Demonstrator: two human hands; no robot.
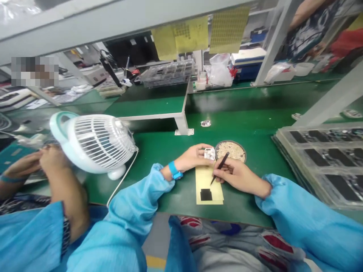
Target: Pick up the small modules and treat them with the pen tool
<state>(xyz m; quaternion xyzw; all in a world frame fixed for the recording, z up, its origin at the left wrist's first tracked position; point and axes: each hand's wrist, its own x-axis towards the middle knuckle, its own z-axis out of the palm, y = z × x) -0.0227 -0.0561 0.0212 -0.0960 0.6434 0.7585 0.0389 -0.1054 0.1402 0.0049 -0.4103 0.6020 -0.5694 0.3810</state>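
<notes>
My left hand (pixel 195 156) grips a small white plastic part (pixel 209 153) between thumb and fingers. Dark tweezers (pixel 222 161) are held pen-like in my right hand (pixel 236 174), tips slanting down over a sheet of yellow paper (pixel 202 179). A black square piece (pixel 206 194) lies on the paper's near end, just left of the tips. Behind my hands sits a round dish (pixel 231 150) full of small beige bits, too small to make out. Another white part (pixel 205 123) rests farther back on the green table.
To the left stands a white fan (pixel 99 141) with its cable running toward me. A co-worker's hands (pixel 51 160) are beyond it. Clear compartment trays with dark parts (pixel 323 151) are stacked at right. A raised green shelf (pixel 153 102) stands behind.
</notes>
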